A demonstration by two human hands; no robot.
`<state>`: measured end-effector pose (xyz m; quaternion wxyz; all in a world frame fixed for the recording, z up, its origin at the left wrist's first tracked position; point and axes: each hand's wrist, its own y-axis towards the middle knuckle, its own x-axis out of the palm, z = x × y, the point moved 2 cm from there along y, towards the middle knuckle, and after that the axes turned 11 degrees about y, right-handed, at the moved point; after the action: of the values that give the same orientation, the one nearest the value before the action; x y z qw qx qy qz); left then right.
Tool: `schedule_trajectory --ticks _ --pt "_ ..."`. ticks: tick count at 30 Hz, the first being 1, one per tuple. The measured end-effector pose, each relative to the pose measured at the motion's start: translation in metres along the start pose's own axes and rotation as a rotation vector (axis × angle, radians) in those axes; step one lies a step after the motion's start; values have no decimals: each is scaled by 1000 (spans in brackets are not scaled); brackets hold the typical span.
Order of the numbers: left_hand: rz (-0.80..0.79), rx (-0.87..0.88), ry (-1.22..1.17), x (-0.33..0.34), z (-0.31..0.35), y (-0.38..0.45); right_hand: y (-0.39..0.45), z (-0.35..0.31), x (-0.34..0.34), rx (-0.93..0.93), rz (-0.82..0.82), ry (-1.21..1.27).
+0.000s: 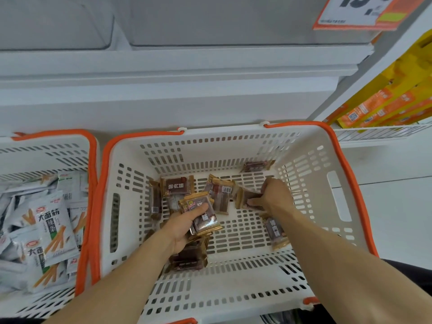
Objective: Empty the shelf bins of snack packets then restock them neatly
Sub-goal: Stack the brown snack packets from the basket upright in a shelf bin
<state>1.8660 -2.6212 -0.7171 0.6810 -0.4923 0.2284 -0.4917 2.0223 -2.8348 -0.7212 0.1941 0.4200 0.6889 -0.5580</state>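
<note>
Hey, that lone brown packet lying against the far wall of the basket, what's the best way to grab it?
Pinch the brown packet across its narrow width at the middle, coming from above and the near side; it lies flat with the basket wall right behind it, probably blocking the far side.

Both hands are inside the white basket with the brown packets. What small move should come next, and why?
Probably the right hand should close on the brown packet under its fingers and lift it. The left hand already holds a stack of packets, while several loose ones remain on the floor of the basket, and the shelf bin above looks empty.
</note>
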Motion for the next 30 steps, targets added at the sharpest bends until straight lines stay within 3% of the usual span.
schedule_trajectory --ticks 4,11,17,21,23,26,27,30 --pt "63 27 -13 -2 -1 2 0 -15 -19 14 -172 -36" --pt "33 63 43 8 1 -3 -44 -30 -12 24 -535 699" --pt "-63 99 80 15 0 -6 -57 -40 22 -29 -568 684" --pt "-16 77 121 12 -2 -5 -54 -35 18 -44 -752 608" --pt "37 40 125 7 -4 -2 -42 -24 13 2 -675 594" --pt "151 10 187 -6 -9 5 -23 -6 14 65 -244 401" --pt "195 7 214 -12 -11 8 -22 -4 17 60 -166 363" --pt "267 34 278 -21 -8 5 -29 -8 41 -49 -208 250"
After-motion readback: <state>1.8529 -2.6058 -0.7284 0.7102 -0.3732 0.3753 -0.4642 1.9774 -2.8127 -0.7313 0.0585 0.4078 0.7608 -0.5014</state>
